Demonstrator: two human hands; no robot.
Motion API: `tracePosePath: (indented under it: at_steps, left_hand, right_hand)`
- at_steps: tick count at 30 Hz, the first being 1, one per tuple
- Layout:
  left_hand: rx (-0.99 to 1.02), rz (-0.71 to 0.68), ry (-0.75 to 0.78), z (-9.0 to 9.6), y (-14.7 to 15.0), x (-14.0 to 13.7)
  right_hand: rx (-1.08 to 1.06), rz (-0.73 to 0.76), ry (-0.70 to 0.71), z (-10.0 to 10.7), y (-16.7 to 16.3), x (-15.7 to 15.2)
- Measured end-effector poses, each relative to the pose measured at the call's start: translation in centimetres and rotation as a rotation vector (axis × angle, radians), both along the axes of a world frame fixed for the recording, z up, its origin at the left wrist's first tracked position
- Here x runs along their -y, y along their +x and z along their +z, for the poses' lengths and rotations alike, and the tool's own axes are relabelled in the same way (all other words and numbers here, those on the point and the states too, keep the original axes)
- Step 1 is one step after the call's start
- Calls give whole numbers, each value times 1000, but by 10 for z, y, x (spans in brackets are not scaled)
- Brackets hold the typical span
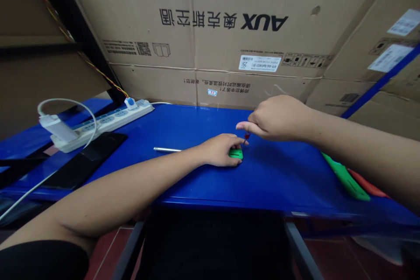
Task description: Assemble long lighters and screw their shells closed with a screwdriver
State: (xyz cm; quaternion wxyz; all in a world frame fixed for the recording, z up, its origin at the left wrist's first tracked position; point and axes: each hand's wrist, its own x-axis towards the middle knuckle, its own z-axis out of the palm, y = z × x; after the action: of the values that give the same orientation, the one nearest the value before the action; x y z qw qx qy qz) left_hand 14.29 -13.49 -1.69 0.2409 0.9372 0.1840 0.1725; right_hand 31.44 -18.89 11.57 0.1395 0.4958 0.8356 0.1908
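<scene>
A small green plastic piece (235,154) with a dark slot lies on the blue table (278,170). My left hand (220,151) grips it by its edges, thumb on the near side and fingers on the far side. Above it, my right hand (274,118) is closed around the red handle of a screwdriver (247,135), whose thin shaft points down to the far right corner of the green piece. The tip's exact contact is too small to tell. A slim silver rod (166,149) lies left of my left hand, partly hidden behind that forearm.
A white power strip (108,120) with a plugged-in charger (58,131) stands at the left, beside a black flat object (85,162). Larger green (348,178) and orange (369,183) plastic pieces lie right, under my right forearm. A cardboard wall (210,57) borders the table's back.
</scene>
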Motion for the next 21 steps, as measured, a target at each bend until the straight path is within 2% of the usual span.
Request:
tracePosePath:
  at_steps: [4,8,14,17,21]
  left_hand:
    - [3,-7,12,2,0,2]
    - [15,-55,32,4,-1,2]
    - [14,-16,22,1,-1,0]
    - [24,-26,20,0,-1,-1]
    - [0,-44,29,3,-1,1]
  right_hand:
    - [0,-1,-113,7,5,-3]
    - [-97,-81,-200,9,5,-5]
    - [-227,-96,-91,-8,11,-13]
    - [-218,-66,-51,-17,16,-13]
    - [-270,-99,-8,-19,19,-9]
